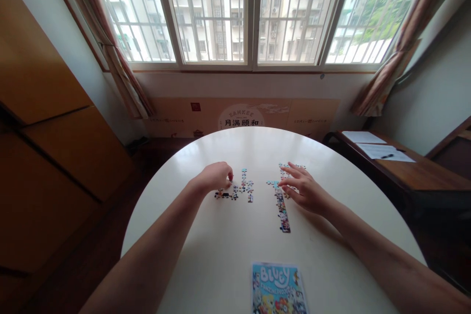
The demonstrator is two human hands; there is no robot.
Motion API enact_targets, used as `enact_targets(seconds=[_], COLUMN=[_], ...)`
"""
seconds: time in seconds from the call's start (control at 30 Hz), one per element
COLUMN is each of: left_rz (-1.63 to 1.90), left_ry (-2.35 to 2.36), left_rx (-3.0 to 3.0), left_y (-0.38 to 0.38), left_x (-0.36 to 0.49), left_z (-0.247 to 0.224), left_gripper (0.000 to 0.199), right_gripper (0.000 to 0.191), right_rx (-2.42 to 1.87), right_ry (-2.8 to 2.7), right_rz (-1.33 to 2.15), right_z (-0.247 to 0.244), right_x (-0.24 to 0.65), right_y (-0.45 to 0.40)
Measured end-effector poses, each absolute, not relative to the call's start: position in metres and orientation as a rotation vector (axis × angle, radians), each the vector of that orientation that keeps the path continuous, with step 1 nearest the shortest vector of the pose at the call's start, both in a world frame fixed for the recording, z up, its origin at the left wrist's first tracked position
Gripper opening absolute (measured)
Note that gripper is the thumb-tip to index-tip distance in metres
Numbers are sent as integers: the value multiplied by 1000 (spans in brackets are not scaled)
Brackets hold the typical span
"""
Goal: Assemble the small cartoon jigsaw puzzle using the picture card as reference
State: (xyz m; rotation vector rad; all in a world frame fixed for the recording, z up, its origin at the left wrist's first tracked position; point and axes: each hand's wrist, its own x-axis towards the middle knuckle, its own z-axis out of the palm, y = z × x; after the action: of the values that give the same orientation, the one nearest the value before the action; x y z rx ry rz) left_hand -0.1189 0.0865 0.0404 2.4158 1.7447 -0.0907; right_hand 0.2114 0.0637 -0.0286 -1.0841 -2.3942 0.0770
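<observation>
The left hand (218, 175) is over the left half of the round table (221, 250), its fingers curled in together and pointing down; whether they grip a piece I cannot tell. Just below it, toward the near edge, lie dark loose pieces (225, 195), and to its right, near the table's middle, a patch of small pieces (245, 187). The right hand (303, 187) is right of the middle, fingers spread apart, over the upper part of the joined strip (283, 216); the fingertips look to be on or just above it. The strip runs from the far-edge side toward the near edge, with a wider part under the hand. Closer to the near edge lies the Bluey picture (277, 287), cut off at the bottom. Beyond the far edge is a printed board (272, 108); past the right edge, a desk (423, 171) with papers (382, 151)
</observation>
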Motion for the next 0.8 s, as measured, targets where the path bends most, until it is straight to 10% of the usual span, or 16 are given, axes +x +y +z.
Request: enact_targets(seconds=[0.8], left_rz=[648], left_ry=[1532], left_rx=[2304], left_y=[70], left_x=[-43], left_z=[14], left_gripper=[20], right_gripper=[25], right_rx=[-1207], right_ry=[-2350], right_rz=[100], right_z=[-6], right_x=[168], right_y=[65])
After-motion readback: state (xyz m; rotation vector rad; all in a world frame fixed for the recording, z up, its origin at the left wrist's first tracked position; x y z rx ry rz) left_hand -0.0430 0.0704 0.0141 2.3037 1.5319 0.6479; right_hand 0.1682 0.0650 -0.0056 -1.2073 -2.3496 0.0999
